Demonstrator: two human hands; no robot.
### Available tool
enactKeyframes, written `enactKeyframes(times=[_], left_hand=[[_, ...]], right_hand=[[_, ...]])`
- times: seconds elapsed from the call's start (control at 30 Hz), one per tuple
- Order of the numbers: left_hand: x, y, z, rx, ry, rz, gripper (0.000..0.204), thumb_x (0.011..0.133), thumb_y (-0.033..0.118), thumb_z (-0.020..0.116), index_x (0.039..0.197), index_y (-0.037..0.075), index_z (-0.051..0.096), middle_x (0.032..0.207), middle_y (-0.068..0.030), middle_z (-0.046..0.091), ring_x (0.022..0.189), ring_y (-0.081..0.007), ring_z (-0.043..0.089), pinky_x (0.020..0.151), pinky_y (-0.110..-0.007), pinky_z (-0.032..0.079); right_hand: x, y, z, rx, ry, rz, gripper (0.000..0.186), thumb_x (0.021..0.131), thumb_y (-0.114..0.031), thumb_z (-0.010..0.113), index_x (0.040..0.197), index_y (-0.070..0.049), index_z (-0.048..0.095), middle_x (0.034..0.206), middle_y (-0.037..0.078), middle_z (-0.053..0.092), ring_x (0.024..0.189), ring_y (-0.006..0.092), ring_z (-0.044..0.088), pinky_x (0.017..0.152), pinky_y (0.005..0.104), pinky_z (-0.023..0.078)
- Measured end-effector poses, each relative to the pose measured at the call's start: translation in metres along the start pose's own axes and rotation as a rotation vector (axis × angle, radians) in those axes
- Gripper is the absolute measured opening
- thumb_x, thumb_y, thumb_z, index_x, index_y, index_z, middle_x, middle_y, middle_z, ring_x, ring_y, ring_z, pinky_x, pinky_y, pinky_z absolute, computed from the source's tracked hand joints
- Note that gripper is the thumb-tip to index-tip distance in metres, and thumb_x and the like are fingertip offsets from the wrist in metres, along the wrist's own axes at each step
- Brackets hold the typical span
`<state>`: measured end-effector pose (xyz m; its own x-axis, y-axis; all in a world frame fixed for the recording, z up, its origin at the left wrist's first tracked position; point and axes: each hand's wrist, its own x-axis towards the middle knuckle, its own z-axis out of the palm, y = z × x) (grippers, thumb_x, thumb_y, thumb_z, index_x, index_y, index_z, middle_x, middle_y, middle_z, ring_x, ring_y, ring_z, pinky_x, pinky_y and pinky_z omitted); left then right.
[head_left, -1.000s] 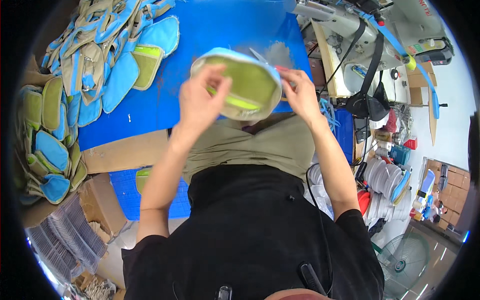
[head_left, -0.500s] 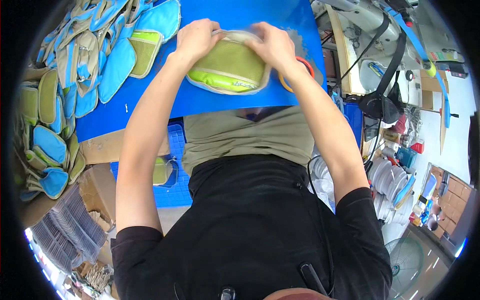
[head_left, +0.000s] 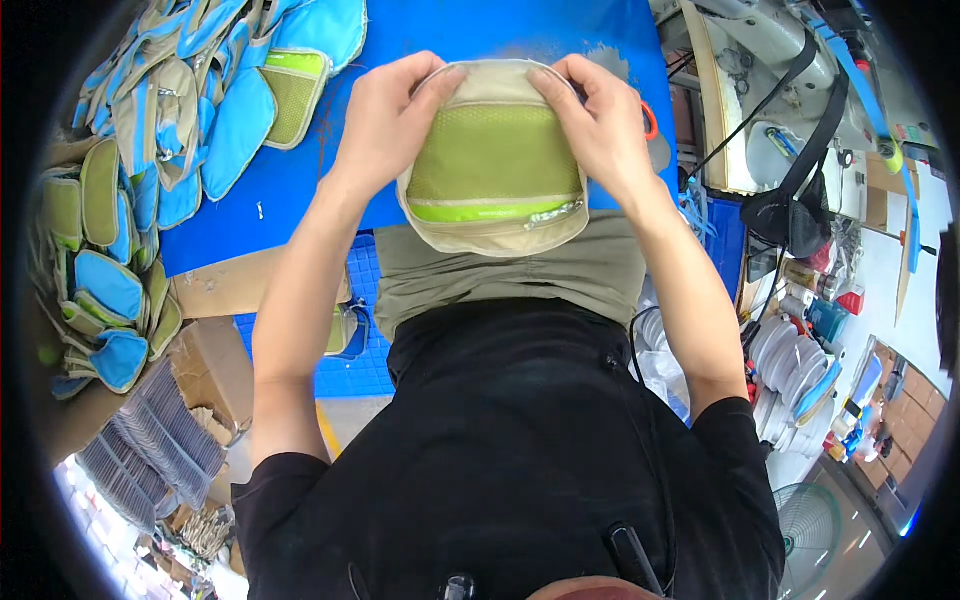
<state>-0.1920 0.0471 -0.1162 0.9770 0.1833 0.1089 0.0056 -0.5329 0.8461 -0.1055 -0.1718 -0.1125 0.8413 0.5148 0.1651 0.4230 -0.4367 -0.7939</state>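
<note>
A rounded beige fabric pouch (head_left: 500, 160) with a green mesh panel and a bright green strip along a zipper is held up at the near edge of the blue table (head_left: 270, 225). My left hand (head_left: 392, 120) pinches its upper left rim between thumb and fingers. On the opposite upper corner, my right hand (head_left: 608, 125) grips the rim the same way, thumb on the front. The pouch's lower part hangs past the table edge over my lap. Just beyond my right hand, part of an orange ring-shaped handle (head_left: 651, 121) shows; the hand hides the rest.
Blue and green fabric pieces (head_left: 240, 130) are heaped at the table's left, with more pouches (head_left: 105, 285) piled below. A sewing machine (head_left: 770, 60) stands to the right. Down left sits a cardboard box (head_left: 215, 365) beside stacked grey sheets (head_left: 160, 440).
Both hands have brought the pouch nearer to me and turned its front upright, so the beige band and zipper show more. The right hand now covers most of the orange ring.
</note>
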Motion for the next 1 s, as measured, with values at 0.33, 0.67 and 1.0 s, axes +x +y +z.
enactKeyframes(times=[0.33,0.67,1.0], left_hand=[[-0.052,0.021,0.011,0.049,0.190,0.139,0.013,0.094,0.011,0.071,0.105,0.003,0.074,0.096,-0.0064,0.066,0.089,-0.0156,0.061,0.077,-0.027,0.048],[-0.146,0.035,0.044,-1.291,-0.175,-0.742,0.038,0.106,0.022,0.057,0.135,-0.003,0.062,0.132,-0.0147,0.065,0.119,-0.0206,0.064,0.097,-0.034,0.052],[-0.173,0.030,0.032,-1.829,-0.310,-0.825,0.055,0.108,0.032,0.050,0.144,-0.009,0.047,0.140,-0.0226,0.059,0.127,-0.0314,0.061,0.108,-0.044,0.050]], right_hand=[[-0.050,-0.010,-0.018,0.069,0.136,-0.086,0.030,0.097,-0.025,0.070,0.084,0.002,0.064,0.077,0.013,0.056,0.069,0.0279,0.054,0.065,0.0372,0.044],[-0.117,0.001,-0.034,0.088,0.090,0.011,0.035,0.094,-0.021,0.074,0.071,0.002,0.061,0.065,0.008,0.049,0.059,0.0210,0.048,0.056,0.0335,0.040],[-0.121,0.017,-0.034,0.303,0.033,0.146,0.039,0.096,-0.028,0.072,0.072,0.002,0.065,0.065,0.005,0.054,0.062,0.0117,0.052,0.057,0.0310,0.039]])
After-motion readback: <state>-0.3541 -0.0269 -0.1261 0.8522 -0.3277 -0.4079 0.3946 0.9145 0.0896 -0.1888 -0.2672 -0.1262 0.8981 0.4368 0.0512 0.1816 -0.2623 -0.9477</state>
